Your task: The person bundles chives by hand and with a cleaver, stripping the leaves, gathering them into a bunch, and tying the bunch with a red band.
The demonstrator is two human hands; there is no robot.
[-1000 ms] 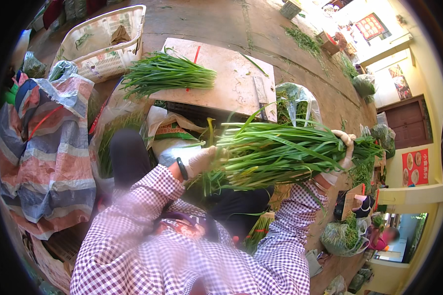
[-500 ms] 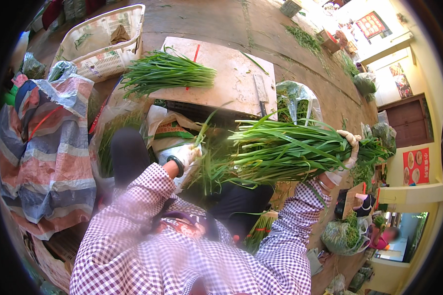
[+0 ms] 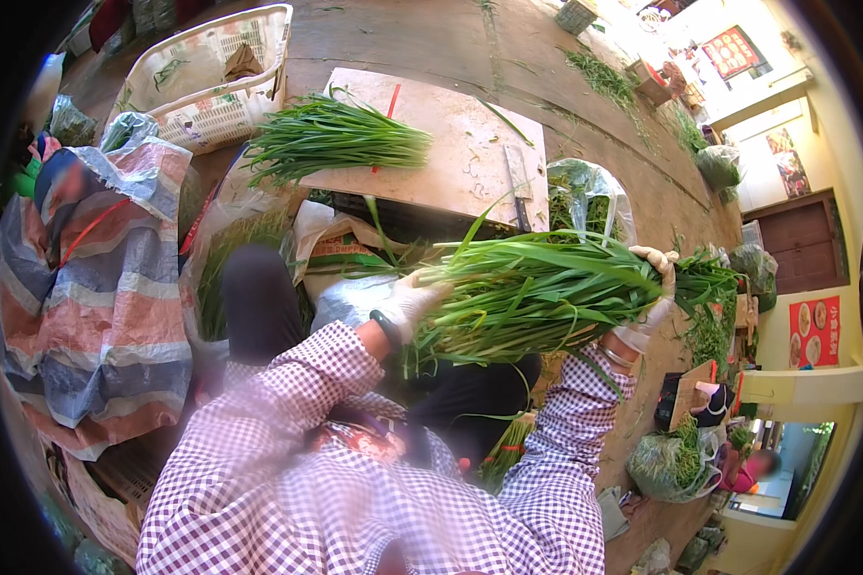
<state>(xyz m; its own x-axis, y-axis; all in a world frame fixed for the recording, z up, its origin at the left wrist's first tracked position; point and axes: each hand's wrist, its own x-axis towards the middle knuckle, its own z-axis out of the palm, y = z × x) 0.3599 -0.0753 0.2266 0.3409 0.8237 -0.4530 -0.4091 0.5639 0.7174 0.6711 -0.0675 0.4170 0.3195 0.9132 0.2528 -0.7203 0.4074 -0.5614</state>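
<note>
A thick bundle of garlic chives [image 3: 547, 292] lies across in front of me, pale stem ends to the left, green leaves to the right. My right hand [image 3: 660, 283], in a pale glove, is wrapped round the leafy part. At the stem end my gloved left hand [image 3: 417, 305], slightly blurred, has its fingers closed on some stems. Another bunch of garlic chives [image 3: 345, 144] rests on a light board [image 3: 460, 105] beyond, over a red strip [image 3: 394, 101]. Near the board's right edge lies a knife [image 3: 519, 182].
A white plastic crate [image 3: 211, 115] stands far left, beside a striped woven sheet [image 3: 96, 316]. Plastic bags of greens flank the board, one at its right [image 3: 594, 201]. Below my right forearm stands a tied bunch [image 3: 508, 450]. A person [image 3: 748, 470] is at the far right.
My left hand has moved right, from loose stalks beside the bags to the stem end of the bundle. The right hand still grips the bundle, which has shifted slightly left.
</note>
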